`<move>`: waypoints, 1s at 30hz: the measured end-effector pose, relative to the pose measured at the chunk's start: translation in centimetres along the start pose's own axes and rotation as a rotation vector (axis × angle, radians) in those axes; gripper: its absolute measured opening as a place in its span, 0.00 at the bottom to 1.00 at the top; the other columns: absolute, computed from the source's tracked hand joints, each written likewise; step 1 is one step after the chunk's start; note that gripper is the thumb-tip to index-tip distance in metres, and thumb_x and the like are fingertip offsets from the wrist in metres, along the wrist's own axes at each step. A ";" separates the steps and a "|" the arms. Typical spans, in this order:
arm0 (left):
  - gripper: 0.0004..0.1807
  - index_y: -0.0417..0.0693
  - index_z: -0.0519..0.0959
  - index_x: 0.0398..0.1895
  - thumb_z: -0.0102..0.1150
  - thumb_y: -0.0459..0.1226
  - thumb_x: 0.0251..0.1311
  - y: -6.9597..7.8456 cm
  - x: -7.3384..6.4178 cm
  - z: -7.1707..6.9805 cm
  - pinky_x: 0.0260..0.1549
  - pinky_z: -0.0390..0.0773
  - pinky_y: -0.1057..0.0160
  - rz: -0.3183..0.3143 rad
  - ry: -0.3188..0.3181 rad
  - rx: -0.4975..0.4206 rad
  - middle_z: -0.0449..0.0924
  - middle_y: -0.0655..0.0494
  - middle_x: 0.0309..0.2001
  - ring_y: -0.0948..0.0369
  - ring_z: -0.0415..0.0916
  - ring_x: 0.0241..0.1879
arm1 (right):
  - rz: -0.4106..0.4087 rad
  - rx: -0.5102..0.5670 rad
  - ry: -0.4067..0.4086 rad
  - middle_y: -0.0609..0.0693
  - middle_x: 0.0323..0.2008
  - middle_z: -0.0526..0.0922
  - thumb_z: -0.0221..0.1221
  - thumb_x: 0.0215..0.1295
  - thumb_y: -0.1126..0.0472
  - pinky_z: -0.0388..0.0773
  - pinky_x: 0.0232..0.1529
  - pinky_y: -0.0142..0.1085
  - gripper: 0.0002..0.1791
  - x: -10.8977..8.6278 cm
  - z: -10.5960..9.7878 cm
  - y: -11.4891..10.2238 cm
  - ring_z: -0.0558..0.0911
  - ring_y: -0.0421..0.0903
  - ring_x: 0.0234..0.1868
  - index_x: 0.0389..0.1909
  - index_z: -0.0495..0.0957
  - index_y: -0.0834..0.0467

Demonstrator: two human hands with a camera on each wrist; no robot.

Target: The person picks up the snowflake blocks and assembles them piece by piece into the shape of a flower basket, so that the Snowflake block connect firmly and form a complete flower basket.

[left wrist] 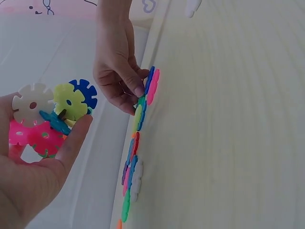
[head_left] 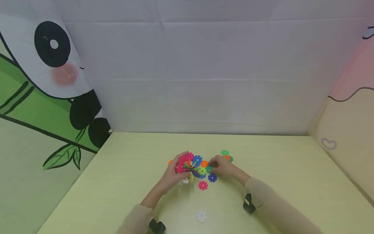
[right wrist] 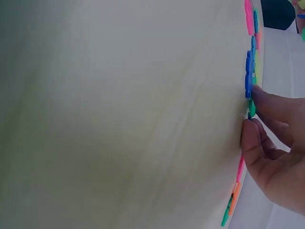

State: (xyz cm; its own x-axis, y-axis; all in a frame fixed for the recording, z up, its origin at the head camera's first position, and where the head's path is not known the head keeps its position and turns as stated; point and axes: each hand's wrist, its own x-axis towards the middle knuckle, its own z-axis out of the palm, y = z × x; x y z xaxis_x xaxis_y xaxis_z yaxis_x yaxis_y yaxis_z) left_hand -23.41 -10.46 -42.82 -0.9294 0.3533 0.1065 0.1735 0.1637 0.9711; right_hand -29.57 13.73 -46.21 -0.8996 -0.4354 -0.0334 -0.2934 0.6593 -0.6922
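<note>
Bordering the left edge of the pale yellow worktop (head_left: 96,201), a printed panel (head_left: 55,58) is showing a cartoon animal and green bamboo. White cloth (head_left: 204,74) is hanging behind the far edge, creases running across it; a pink and cream panel (head_left: 347,126) is lining the right edge. Well in from both side edges, the left hand (head_left: 171,174) is curling its fingers round a cluster of joined flower-shaped discs (head_left: 187,159). A white disc (head_left: 201,216) is lying farthest from the far edge; a pink disc (head_left: 203,185) and a dark blue disc (head_left: 212,177) are lying nearer the hands. The right hand (head_left: 223,166) is pinching a green disc (head_left: 208,169), while green and orange pieces (head_left: 225,152) are lying just past it, towards the far right corner. Only the left wrist view is clearly showing the cluster being held off the worktop, an ivory piece (left wrist: 42,98) and a yellow piece (left wrist: 76,98) facing the camera. The right wrist view is showing the right fingers close against the surface.
</note>
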 end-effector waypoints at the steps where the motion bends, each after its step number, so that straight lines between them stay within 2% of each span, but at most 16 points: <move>1: 0.38 0.60 0.59 0.65 0.62 0.32 0.52 0.0 0.0 0.0 0.46 0.74 0.58 -0.002 0.002 0.001 0.59 0.55 0.65 0.52 0.61 0.60 | 0.007 0.000 0.000 0.47 0.33 0.77 0.65 0.50 0.65 0.76 0.39 0.35 0.13 0.0 0.0 -0.1 0.74 0.42 0.35 0.39 0.79 0.61; 3: 0.37 0.62 0.59 0.65 0.62 0.32 0.52 -0.1 0.1 0.0 0.46 0.75 0.59 -0.005 0.005 -0.004 0.60 0.54 0.64 0.52 0.61 0.60 | 0.009 0.010 0.005 0.47 0.32 0.76 0.65 0.49 0.67 0.76 0.38 0.35 0.13 -0.1 -0.1 -0.5 0.74 0.43 0.33 0.37 0.77 0.61; 7: 0.37 0.58 0.58 0.66 0.61 0.31 0.52 -0.1 0.3 0.2 0.42 0.77 0.63 -0.003 0.007 -0.024 0.59 0.53 0.65 0.51 0.61 0.59 | -0.003 0.015 0.016 0.48 0.30 0.75 0.64 0.49 0.69 0.74 0.37 0.35 0.12 -0.6 -0.5 -0.8 0.73 0.43 0.33 0.35 0.74 0.59; 11: 0.37 0.56 0.58 0.66 0.60 0.30 0.53 0.1 0.5 0.5 0.39 0.77 0.66 -0.001 0.014 -0.039 0.58 0.53 0.65 0.51 0.63 0.58 | -0.031 -0.002 0.055 0.47 0.29 0.75 0.62 0.50 0.71 0.74 0.31 0.32 0.10 -1.8 -1.3 -1.5 0.72 0.42 0.31 0.33 0.74 0.60; 15: 0.36 0.59 0.59 0.65 0.60 0.30 0.53 0.5 0.6 1.0 0.37 0.77 0.67 -0.008 0.030 -0.046 0.57 0.53 0.65 0.53 0.66 0.54 | -0.068 0.134 0.109 0.51 0.27 0.75 0.60 0.51 0.74 0.79 0.27 0.37 0.09 -3.6 -2.3 -3.0 0.78 0.47 0.27 0.35 0.74 0.66; 19: 0.37 0.61 0.59 0.65 0.59 0.29 0.53 0.9 0.6 1.5 0.29 0.77 0.69 -0.021 0.019 -0.079 0.60 0.51 0.64 0.59 0.73 0.35 | -0.066 0.342 0.174 0.56 0.28 0.75 0.58 0.54 0.73 0.81 0.28 0.45 0.10 -5.3 -2.7 -4.6 0.81 0.56 0.29 0.38 0.74 0.70; 22: 0.37 0.57 0.58 0.66 0.57 0.27 0.54 1.9 0.5 2.0 0.28 0.76 0.70 -0.018 0.002 -0.093 0.61 0.49 0.63 0.62 0.72 0.29 | -0.031 0.421 0.224 0.57 0.29 0.76 0.58 0.54 0.72 0.81 0.29 0.43 0.10 -6.1 -2.6 -5.6 0.81 0.58 0.30 0.39 0.74 0.70; 25: 0.36 0.53 0.57 0.66 0.56 0.26 0.54 3.3 0.2 2.5 0.32 0.76 0.69 -0.009 -0.007 -0.088 0.61 0.47 0.63 0.60 0.73 0.35 | -0.003 0.464 0.264 0.57 0.30 0.77 0.59 0.54 0.73 0.81 0.29 0.40 0.11 -6.5 -2.5 -6.2 0.81 0.57 0.30 0.40 0.73 0.71; 27: 0.36 0.50 0.57 0.66 0.55 0.26 0.54 4.2 -0.1 2.7 0.33 0.76 0.68 -0.006 -0.010 -0.076 0.61 0.47 0.63 0.59 0.72 0.35 | 0.010 0.485 0.287 0.58 0.30 0.77 0.59 0.54 0.73 0.81 0.29 0.40 0.12 -6.7 -2.3 -6.3 0.82 0.56 0.30 0.40 0.73 0.71; 30: 0.36 0.50 0.56 0.67 0.55 0.25 0.54 4.4 -0.1 2.9 0.34 0.77 0.68 -0.004 -0.020 -0.084 0.63 0.47 0.62 0.59 0.73 0.36 | 0.031 0.510 0.330 0.58 0.29 0.77 0.59 0.54 0.73 0.81 0.29 0.39 0.13 -6.8 -2.1 -6.3 0.82 0.55 0.30 0.41 0.74 0.72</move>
State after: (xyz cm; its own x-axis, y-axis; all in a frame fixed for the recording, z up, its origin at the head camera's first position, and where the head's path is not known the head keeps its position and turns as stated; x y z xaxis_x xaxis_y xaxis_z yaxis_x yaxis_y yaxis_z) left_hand -21.57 -7.08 -39.16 -0.9231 0.3716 0.0988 0.1410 0.0880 0.9861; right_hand -22.29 13.80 -40.10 -0.9819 -0.1544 0.1099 -0.1472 0.2561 -0.9554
